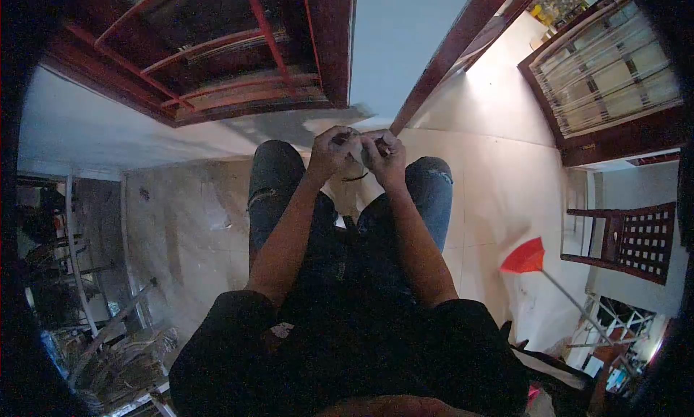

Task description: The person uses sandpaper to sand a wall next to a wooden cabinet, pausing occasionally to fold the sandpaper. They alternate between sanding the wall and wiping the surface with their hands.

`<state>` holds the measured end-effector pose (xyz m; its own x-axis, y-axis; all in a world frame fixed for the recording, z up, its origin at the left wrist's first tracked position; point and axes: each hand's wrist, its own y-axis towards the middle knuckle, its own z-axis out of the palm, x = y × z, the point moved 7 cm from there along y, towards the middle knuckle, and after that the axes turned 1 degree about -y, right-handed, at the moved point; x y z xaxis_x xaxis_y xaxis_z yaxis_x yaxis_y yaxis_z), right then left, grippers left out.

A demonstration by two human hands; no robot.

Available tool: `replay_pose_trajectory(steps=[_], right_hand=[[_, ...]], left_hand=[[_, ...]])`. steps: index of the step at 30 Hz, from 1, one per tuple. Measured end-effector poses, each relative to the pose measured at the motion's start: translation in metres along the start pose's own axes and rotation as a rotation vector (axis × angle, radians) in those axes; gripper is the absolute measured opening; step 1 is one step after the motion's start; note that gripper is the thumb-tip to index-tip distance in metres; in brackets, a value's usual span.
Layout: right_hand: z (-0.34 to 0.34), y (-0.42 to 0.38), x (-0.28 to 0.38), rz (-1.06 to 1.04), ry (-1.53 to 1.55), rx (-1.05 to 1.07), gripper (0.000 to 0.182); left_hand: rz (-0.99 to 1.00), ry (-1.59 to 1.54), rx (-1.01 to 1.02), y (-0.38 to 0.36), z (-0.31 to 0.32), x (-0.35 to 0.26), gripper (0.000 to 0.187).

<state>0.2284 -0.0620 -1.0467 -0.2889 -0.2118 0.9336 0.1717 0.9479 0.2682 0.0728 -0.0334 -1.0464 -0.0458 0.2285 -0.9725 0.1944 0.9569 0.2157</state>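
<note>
Both hands meet in front of my knees, fingers bent into a pinch. My left hand (330, 151) is closed at a small pale piece (356, 149) that shows between the two hands. My right hand (385, 156) pinches close beside it, fingertips right at the same piece. A dark, thin curved strand (354, 178) hangs just below the hands. What exactly the fingers hold I cannot tell, as they cover most of it. My legs in worn dark jeans (278, 172) are spread on either side.
A dark red wooden frame with bars (336, 70) stands ahead on the left. A red fan-shaped head (524, 256) on a long stick lies at right. A dark chair with a lattice back (643, 242) is beyond. Metal racks and bundled strands (130, 359) fill the lower left.
</note>
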Motion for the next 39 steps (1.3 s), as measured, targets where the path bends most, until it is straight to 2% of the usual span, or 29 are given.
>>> replay_pose_trajectory(steps=[5, 7, 9, 10, 11, 12, 13, 17, 19, 21, 23, 25, 29, 31, 33, 35, 37, 39], right_hand=[[0.003, 0.0, 0.006, -0.022, 0.162, 0.062, 0.007], [0.005, 0.0, 0.011, -0.065, 0.203, 0.062, 0.008], [0.011, -0.001, -0.001, -0.021, 0.327, 0.073, 0.01], [0.009, -0.002, -0.006, -0.021, 0.326, 0.072, 0.01], [0.008, -0.002, -0.007, 0.013, 0.165, 0.106, 0.01], [0.008, -0.002, -0.009, 0.046, 0.003, 0.139, 0.011], [0.008, -0.002, -0.008, 0.046, 0.003, 0.139, 0.011], [0.012, -0.001, -0.017, 0.072, 0.152, 0.117, 0.009], [0.013, -0.002, -0.022, 0.068, 0.192, 0.104, 0.009], [0.014, -0.004, -0.017, 0.094, 0.399, 0.087, 0.01], [0.012, -0.002, -0.012, 0.073, 0.33, 0.106, 0.01], [0.011, -0.001, -0.011, 0.053, 0.261, 0.126, 0.01], [0.011, -0.003, -0.021, 0.126, 0.171, 0.135, 0.01], [0.012, -0.004, -0.025, 0.151, 0.161, 0.147, 0.01], [0.01, -0.001, -0.014, 0.026, 0.15, 0.116, 0.011], [0.006, 0.001, -0.006, 0.03, 0.102, 0.128, 0.011], [0.006, 0.001, 0.0, 0.03, 0.052, 0.144, 0.012], [0.006, 0.0, 0.003, 0.003, 0.174, 0.097, 0.015]], left_hand=[[-0.044, -0.091, 0.043, 0.0, -0.001, 0.005, 0.018], [-0.002, 0.057, 0.04, 0.0, -0.001, 0.003, 0.017], [-0.001, 0.025, 0.044, 0.001, -0.003, 0.003, 0.017], [-0.001, -0.006, 0.047, 0.002, -0.004, 0.002, 0.018], [-0.001, -0.007, 0.047, 0.002, -0.005, -0.001, 0.018], [-0.064, -0.038, 0.069, 0.001, -0.004, -0.001, 0.019], [-0.127, -0.069, 0.091, 0.0, -0.003, 0.0, 0.021], [-0.05, -0.11, 0.099, 0.0, -0.002, -0.002, 0.02], [-0.022, 0.108, 0.072, 0.001, -0.006, 0.0, 0.018], [-0.01, 0.112, 0.078, 0.001, -0.006, 0.002, 0.018], [0.0, 0.117, 0.084, 0.0, -0.004, 0.0, 0.018], [-0.082, -0.039, 0.061, -0.001, -0.003, -0.001, 0.02], [-0.099, -0.047, 0.047, -0.001, -0.002, -0.004, 0.021], [-0.093, 0.061, 0.04, -0.002, -0.004, -0.002, 0.021], [-0.053, 0.068, 0.053, -0.001, -0.006, -0.007, 0.022], [-0.007, 0.074, 0.058, 0.001, -0.004, -0.018, 0.022], [-0.145, -0.26, 0.058, -0.001, -0.002, -0.02, 0.025], [-0.101, -0.222, 0.044, 0.002, -0.004, -0.01, 0.025]])
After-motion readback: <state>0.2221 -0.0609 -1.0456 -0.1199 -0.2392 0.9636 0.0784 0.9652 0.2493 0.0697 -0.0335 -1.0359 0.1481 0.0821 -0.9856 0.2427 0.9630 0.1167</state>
